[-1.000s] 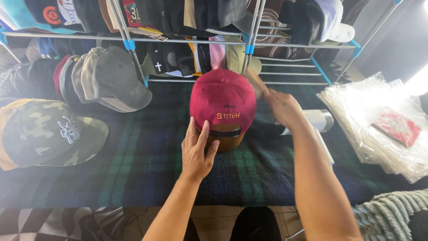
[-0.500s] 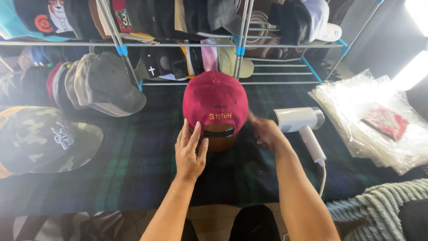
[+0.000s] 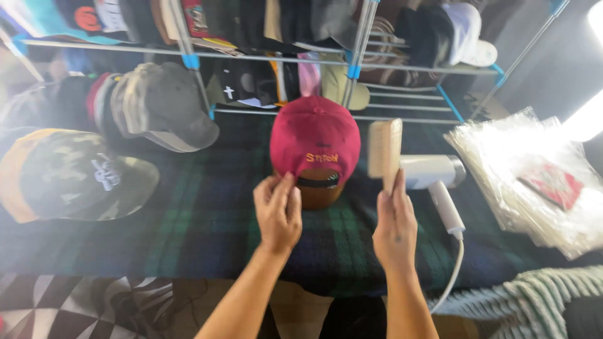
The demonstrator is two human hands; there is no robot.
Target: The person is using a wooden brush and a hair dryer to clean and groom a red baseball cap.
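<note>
Plaid blanket (image 3: 188,220): one red cap (image 3: 315,137), left hand (image 3: 278,210) pinching rim; right hand (image 3: 394,223) clamped on one brush (image 3: 384,150).

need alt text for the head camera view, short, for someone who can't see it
Seen from above, a person's left hand pinches the back edge of a red cap sitting on a brown form on a plaid cloth, while the right hand holds a wooden brush upright beside it. A white handheld steamer lies behind, and racks of caps stand beyond.
</note>
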